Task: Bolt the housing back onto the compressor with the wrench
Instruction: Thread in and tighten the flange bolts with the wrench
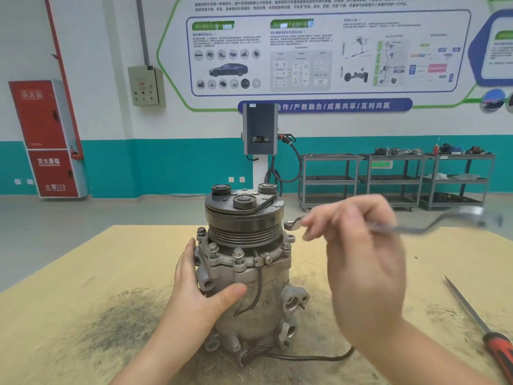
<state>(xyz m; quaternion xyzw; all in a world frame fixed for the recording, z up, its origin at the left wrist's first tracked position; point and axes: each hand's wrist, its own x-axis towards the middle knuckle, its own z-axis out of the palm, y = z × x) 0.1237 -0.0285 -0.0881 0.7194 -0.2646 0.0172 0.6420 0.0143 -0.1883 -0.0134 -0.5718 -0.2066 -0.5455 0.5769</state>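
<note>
A grey metal compressor (pixel 258 290) stands upright on the table, its black pulley (pixel 244 215) on top. Its housing flange (pixel 238 259) carries several raised bolts (pixel 213 250) around the rim. My left hand (pixel 198 290) holds the compressor body from the left, thumb across its front. My right hand (pixel 361 245) grips a double-ended ring wrench (pixel 410 229) in the air to the right of the pulley. The wrench's near ring end (pixel 291 225) hovers just beside the pulley, touching no bolt. Its far end is blurred.
The table (pixel 83 273) is covered with tan board, stained dark near the compressor. A screwdriver (pixel 483 326) with a red and black handle lies at the right edge. A black cable (pixel 313 357) trails from the compressor base. Shelving carts stand far behind.
</note>
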